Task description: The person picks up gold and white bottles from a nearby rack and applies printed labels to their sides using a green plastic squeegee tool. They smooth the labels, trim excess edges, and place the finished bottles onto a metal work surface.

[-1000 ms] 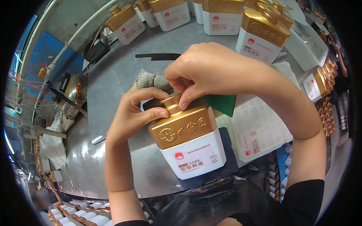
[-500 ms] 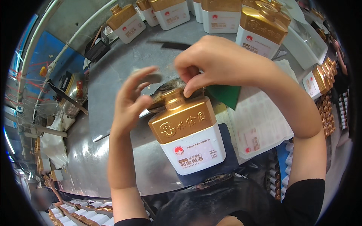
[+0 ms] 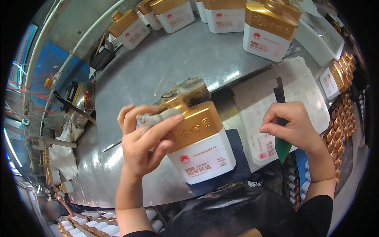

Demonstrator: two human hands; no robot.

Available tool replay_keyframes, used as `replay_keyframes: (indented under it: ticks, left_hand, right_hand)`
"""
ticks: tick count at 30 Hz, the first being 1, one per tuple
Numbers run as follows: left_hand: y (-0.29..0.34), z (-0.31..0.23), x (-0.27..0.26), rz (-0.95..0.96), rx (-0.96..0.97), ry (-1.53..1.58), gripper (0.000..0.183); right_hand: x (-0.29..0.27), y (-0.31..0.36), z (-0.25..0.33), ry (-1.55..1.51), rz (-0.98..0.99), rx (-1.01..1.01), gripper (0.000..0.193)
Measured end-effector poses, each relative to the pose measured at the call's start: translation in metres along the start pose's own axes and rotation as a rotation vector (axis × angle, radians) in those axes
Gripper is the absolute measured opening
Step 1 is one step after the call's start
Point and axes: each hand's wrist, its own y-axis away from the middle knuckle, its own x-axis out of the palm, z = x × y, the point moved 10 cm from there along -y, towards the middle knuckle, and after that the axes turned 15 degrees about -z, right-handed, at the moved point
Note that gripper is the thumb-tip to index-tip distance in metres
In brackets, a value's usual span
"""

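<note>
A gold-and-white bottle (image 3: 203,158) lies tilted in front of me, its neck resting toward a worn brown bundle (image 3: 191,91). My left hand (image 3: 138,148) has a crumpled grey rag (image 3: 148,119) pinched among its fingers, which lie over the gold shoulder and hide part of the embossing. To the right, apart from the bottle, my right hand (image 3: 290,124) is closed on a thin tool (image 3: 283,149), black at its upper end and green at its lower, pointed end. Its exact kind is unclear. Below the bottle is a dark blue cloth (image 3: 239,152).
Several similar bottles (image 3: 225,21) stand along the back of the grey metal table (image 3: 130,75). Printed paper sheets (image 3: 304,87) lie at right, beside a white tray (image 3: 321,39). A clear jar (image 3: 81,102) stands at left. More bottles (image 3: 94,225) fill the lower left.
My right hand has moved from above the bottle's neck to the right, over the sheets, carrying the tool. My left hand has come down onto the bottle's shoulder with the rag.
</note>
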Motion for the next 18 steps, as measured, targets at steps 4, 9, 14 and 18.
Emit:
replay_keyframes:
  ticks: [4,9,14,18]
  left_hand:
    - [-0.022,-0.018,0.031,0.154,0.136,-0.145,0.052]
    - [-0.011,0.003,0.003,0.135,0.015,-0.058,0.052]
    - [0.029,0.038,-0.002,0.001,-0.226,0.041,0.047]
    - [0.006,0.005,-0.009,-0.052,-0.089,0.006,0.043]
  right_hand:
    - [0.005,-0.001,0.001,-0.12,-0.015,0.046,0.019]
    - [-0.016,0.014,-0.02,-0.041,-0.082,0.032,0.016]
    - [-0.02,0.023,-0.045,-0.101,-0.083,0.18,0.015]
    - [-0.016,0.025,-0.04,-0.143,-0.057,0.179,0.015]
